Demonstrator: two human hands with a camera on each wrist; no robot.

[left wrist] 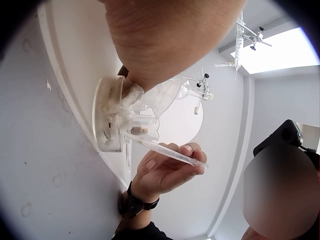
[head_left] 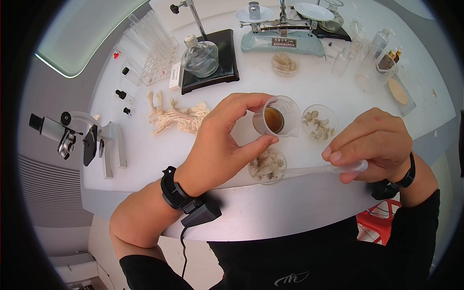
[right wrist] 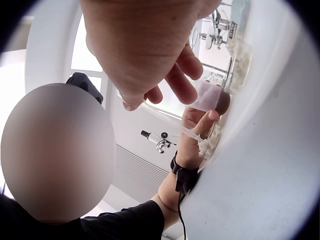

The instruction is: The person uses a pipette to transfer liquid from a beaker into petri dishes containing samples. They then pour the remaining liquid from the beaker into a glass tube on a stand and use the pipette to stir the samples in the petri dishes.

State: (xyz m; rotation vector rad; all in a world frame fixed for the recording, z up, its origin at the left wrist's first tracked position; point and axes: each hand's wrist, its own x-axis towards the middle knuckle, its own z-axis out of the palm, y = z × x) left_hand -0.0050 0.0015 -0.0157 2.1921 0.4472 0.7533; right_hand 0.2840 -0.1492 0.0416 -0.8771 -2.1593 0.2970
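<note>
My left hand (head_left: pixel 217 140) grips a small clear plastic beaker (head_left: pixel 291 117) between thumb and fingers. The beaker is tilted, and brown liquid (head_left: pixel 274 120) lies at its bottom. In my right hand (head_left: pixel 374 137) is a translucent plastic dropper (head_left: pixel 311 170), pinched near its bulb end. Its thin stem points left to a petri dish (head_left: pixel 269 183) of pale fluffy clumps (head_left: pixel 267 163), which stands below the beaker near the table edge. The left wrist view shows the dropper (left wrist: pixel 167 150) slanting to that dish (left wrist: pixel 98 117), its tip at the clumps. Behind the hands stands another dish (head_left: pixel 335 121) with pale pieces.
A third dish (head_left: pixel 285 75) stands before a blue balance (head_left: pixel 261 43). Frayed pale rope (head_left: pixel 183 116) lies left of the left hand. Farther left is a microscope (head_left: pixel 89 137); behind, a flask (head_left: pixel 200 60) on a black stand. Glassware, including a large beaker (head_left: pixel 369 79), stands at right.
</note>
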